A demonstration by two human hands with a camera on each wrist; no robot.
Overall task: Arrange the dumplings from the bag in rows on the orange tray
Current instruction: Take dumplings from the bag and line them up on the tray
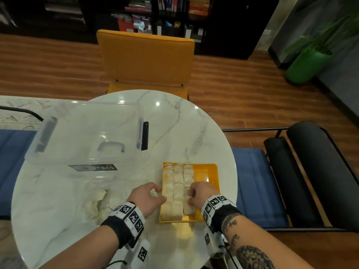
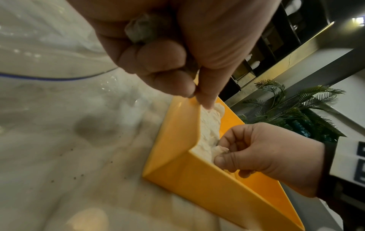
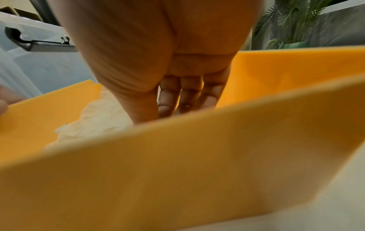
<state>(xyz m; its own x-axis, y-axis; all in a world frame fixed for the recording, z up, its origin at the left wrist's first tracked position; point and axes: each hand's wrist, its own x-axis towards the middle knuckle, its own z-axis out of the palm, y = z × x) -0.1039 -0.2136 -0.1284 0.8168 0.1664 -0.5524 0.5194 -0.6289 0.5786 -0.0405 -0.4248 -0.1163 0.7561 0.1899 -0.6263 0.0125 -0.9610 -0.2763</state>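
The orange tray (image 1: 208,174) lies on the marble table's near right and holds three columns of pale dumplings (image 1: 178,183); its right part is bare. My left hand (image 1: 155,193) hovers at the tray's left wall with its fingers curled round one dumpling (image 2: 142,29). My right hand (image 1: 191,194) reaches into the tray and pinches a dumpling (image 2: 219,150) in the near part of the third column. The clear bag (image 1: 91,199) with more dumplings (image 1: 100,195) lies left of my left hand. In the right wrist view the tray's wall (image 3: 177,156) hides my fingertips (image 3: 188,100).
A clear plastic storage box (image 1: 87,133) with dark latches stands at the table's back left. An orange chair (image 1: 145,61) faces the far edge. A dark bench frame (image 1: 310,171) is at the right, close to the round table's edge (image 1: 232,152).
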